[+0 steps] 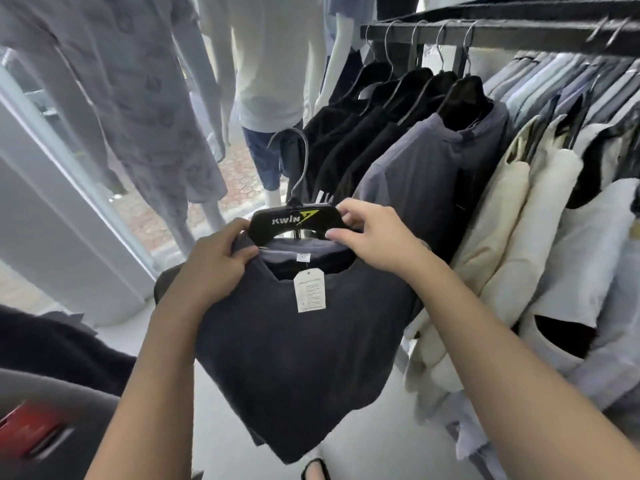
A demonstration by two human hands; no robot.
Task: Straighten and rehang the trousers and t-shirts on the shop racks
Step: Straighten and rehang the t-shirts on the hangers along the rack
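A dark navy t-shirt [301, 368] hangs in front of me on a black hanger [294, 221] with a metal hook and a yellow logo. A white paper tag [309, 291] dangles from its collar. My left hand [218, 261] grips the shirt's left shoulder beside the hanger. My right hand [370, 233] pinches the hanger's right end and the collar. The black rack rail [485, 32] runs across the upper right, carrying black and slate-blue t-shirts [433, 164] on hangers.
Cream and pale blue garments [512, 223] crowd the rack at right. Dressed mannequins [273, 71] stand by the window at the back left. A dark garment [52, 344] and a red object [31, 431] lie at lower left. White floor shows below.
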